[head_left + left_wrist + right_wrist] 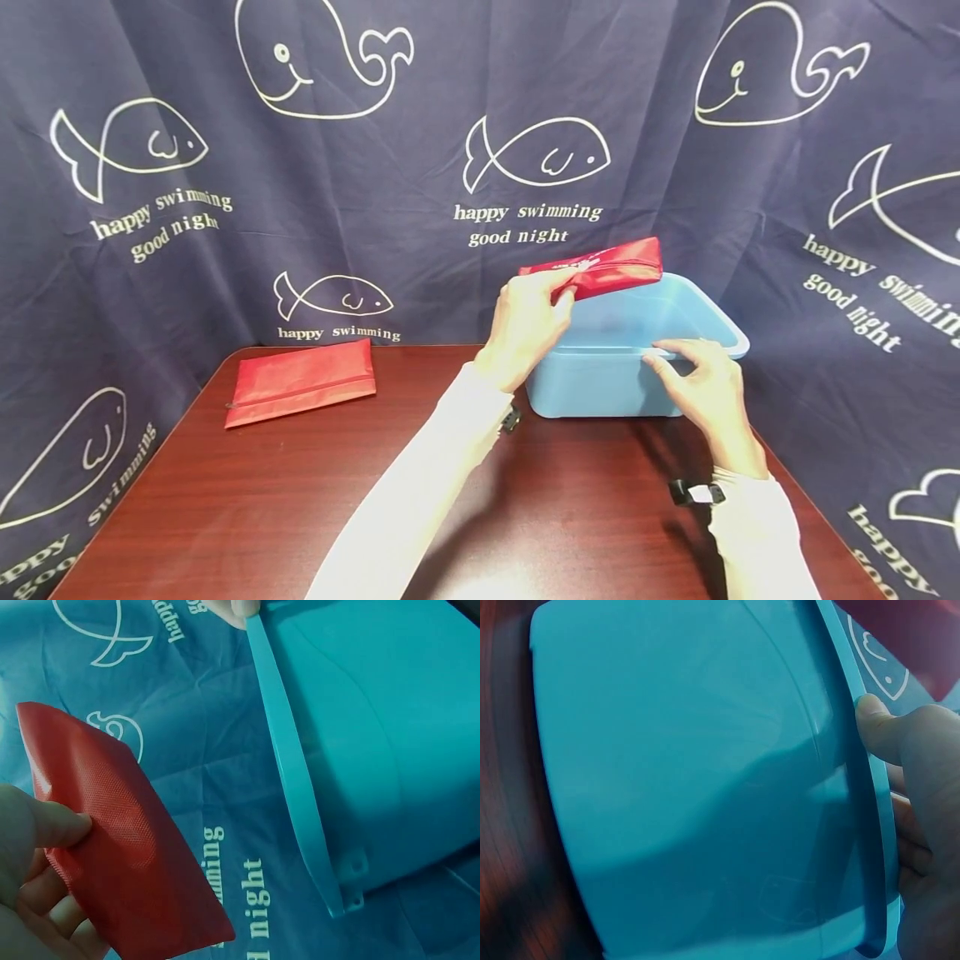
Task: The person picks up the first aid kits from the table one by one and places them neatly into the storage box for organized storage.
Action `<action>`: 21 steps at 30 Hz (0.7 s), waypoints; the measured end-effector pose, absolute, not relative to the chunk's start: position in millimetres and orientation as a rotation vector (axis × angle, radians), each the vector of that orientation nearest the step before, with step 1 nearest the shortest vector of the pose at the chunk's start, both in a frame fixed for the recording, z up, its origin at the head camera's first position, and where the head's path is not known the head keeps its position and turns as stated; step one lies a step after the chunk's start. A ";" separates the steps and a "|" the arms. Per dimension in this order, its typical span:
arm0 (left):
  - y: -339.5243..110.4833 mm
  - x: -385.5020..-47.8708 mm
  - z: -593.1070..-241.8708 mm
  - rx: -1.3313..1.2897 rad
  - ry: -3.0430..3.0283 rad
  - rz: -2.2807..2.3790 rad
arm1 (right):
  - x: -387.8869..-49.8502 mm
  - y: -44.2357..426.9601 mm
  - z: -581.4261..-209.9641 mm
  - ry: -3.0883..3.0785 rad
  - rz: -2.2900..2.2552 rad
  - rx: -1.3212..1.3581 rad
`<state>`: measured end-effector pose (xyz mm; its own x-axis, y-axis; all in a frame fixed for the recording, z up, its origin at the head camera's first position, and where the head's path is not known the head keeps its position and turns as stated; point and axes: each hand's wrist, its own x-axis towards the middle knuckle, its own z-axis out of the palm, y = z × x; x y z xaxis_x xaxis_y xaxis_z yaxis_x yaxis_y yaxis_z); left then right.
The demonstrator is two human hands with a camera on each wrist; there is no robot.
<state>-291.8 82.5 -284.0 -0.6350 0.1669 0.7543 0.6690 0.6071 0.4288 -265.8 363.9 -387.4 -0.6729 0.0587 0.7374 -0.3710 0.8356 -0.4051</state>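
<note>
A red zippered pouch (626,267) with white lettering hangs over the back of a light blue plastic bin (600,387), tilted up to the right. My left hand (528,321) pinches its near left end between thumb and fingers; in the left wrist view the pouch (139,840) is apart from the bin's rim (289,769). At the bin's front right, my right hand (705,387) holds the rim, thumb outside and fingers over the inner side. The bin's floor and any contents are hidden.
A second red zippered pouch (303,379) lies flat at the far left of the brown wooden table (300,492). Dark blue curtains (420,167) with fish and whale prints hang close behind and on both sides. The bin stands near the table's back right corner.
</note>
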 end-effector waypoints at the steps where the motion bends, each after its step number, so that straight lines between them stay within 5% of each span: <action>1: 85.9 -292.8 -283.1 -0.662 -2.147 -0.942 | -265.5 363.7 -386.8 -2.213 0.690 0.224; 21: 125.3 -314.5 -275.4 -0.608 -2.256 -0.936 | -267.9 363.1 -388.0 -2.158 0.642 0.251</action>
